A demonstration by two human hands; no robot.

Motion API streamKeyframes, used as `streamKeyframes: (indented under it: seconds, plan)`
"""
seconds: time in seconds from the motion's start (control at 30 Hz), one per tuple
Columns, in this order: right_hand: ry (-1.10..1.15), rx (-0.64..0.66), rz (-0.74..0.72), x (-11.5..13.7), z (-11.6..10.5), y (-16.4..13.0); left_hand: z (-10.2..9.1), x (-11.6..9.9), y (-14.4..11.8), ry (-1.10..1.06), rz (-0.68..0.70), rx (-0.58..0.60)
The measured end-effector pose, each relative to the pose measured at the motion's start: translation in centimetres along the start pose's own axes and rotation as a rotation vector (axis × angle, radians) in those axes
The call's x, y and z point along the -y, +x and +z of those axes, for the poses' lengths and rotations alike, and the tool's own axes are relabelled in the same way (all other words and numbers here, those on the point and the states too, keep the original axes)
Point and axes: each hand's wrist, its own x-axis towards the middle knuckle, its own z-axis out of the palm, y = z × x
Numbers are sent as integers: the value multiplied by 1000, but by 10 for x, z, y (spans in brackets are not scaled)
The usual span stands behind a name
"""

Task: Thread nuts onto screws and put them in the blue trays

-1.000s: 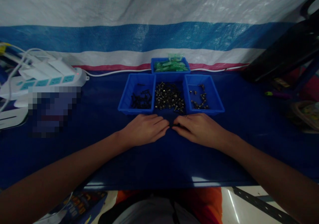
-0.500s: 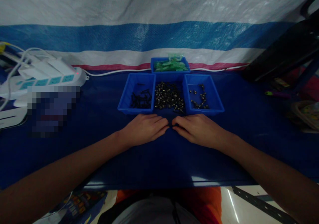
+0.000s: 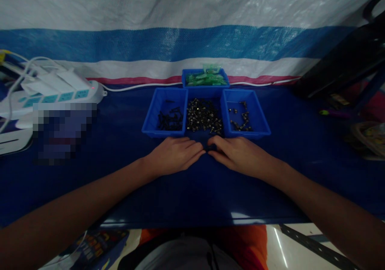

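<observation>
My left hand [image 3: 177,154] is closed in a pinch just in front of the blue bins. Facing it, my right hand [image 3: 237,154] has thumb and index finger curled around a small dark screw [image 3: 211,147]. The screw lies between the two sets of fingertips, and its finer shape is too dark to make out. Behind the hands, a pile of screws [image 3: 204,115] with shiny heads fills the middle. Black screws [image 3: 171,120] lie in the left blue bin [image 3: 149,121]. Shiny small metal fasteners [image 3: 243,119] are scattered in the right blue bin [image 3: 260,117].
A rear blue bin [image 3: 204,84] holds green plastic packets [image 3: 206,77]. At the left stand a white power strip [image 3: 69,97] with plugs and a blurred-out patch. A black object [image 3: 339,53] and a round container [image 3: 368,138] are at the right. A striped sheet [image 3: 150,13] hangs behind.
My right index finger has lifted and bent slightly, opening a small gap to the thumb where the dark piece shows more. My left hand has hardly moved.
</observation>
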Motion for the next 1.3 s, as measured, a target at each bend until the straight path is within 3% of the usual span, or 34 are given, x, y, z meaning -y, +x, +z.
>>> streamKeyframes:
  seconds: [1.03,1.3]
  plan:
    - [-72,-5,-42,1,0,0,-2,1,1,-95,-23,20]
    - [40,-32,2,1,0,0,-2,2,0,-35,-1,3]
